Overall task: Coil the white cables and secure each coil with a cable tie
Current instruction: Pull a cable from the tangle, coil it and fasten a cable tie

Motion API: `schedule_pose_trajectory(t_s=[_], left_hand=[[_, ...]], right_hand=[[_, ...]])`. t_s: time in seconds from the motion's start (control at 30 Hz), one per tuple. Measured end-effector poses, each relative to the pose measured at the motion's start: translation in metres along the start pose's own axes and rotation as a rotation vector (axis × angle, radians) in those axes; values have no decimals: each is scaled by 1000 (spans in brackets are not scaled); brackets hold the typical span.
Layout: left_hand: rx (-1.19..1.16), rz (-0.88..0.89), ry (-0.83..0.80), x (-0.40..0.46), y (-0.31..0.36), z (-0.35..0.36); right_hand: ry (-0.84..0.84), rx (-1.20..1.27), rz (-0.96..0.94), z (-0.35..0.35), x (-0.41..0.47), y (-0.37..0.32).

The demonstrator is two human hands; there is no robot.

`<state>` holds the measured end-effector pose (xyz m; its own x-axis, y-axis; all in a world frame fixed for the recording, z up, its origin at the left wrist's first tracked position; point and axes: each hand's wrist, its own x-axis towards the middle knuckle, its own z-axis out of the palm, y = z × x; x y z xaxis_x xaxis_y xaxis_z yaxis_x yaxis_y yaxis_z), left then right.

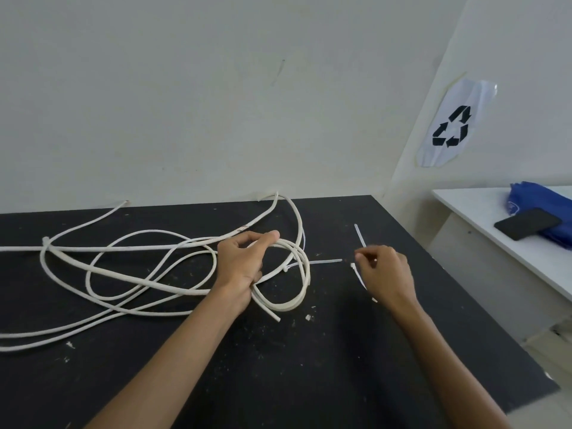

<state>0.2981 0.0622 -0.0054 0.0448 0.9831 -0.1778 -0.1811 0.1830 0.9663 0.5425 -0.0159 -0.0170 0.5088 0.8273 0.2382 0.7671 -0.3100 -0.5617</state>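
White cables (130, 274) lie in loose tangled loops across the left half of the black table (309, 366). My left hand (244, 267) grips a small coil (298, 274) of cable, a tied cable tie's tail sticking out to its right. My right hand (385, 270) hovers over the table to the right, fingertips pinching a thin white cable tie (359, 235) that points away from me. Another cable tie (357, 275) lies under that hand, partly hidden.
The table meets a pale wall at the back, and its right edge drops off near a white side table (483, 212) holding a black phone (527, 223) and a blue bag (544, 209). A recycling-symbol bag (455, 122) hangs on the right wall. White crumbs dot the tabletop.
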Motion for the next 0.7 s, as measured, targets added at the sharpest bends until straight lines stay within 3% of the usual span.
schedule_pose_trajectory(t_s=[0.17, 0.3, 0.37, 0.57, 0.7], left_hand=[[64, 21, -44, -1, -7, 17], [87, 35, -56, -2, -8, 22], [92, 35, -61, -2, -8, 21], [107, 42, -52, -2, -7, 16], [124, 42, -34, -2, -7, 14]], right_hand=[[-91, -415, 28, 5, -4, 27], [-104, -405, 68, 17, -5, 26], [-118, -308, 91, 19, -4, 24], [-310, 455, 208, 4, -1, -3], [-419, 703, 194, -1, -1, -15]])
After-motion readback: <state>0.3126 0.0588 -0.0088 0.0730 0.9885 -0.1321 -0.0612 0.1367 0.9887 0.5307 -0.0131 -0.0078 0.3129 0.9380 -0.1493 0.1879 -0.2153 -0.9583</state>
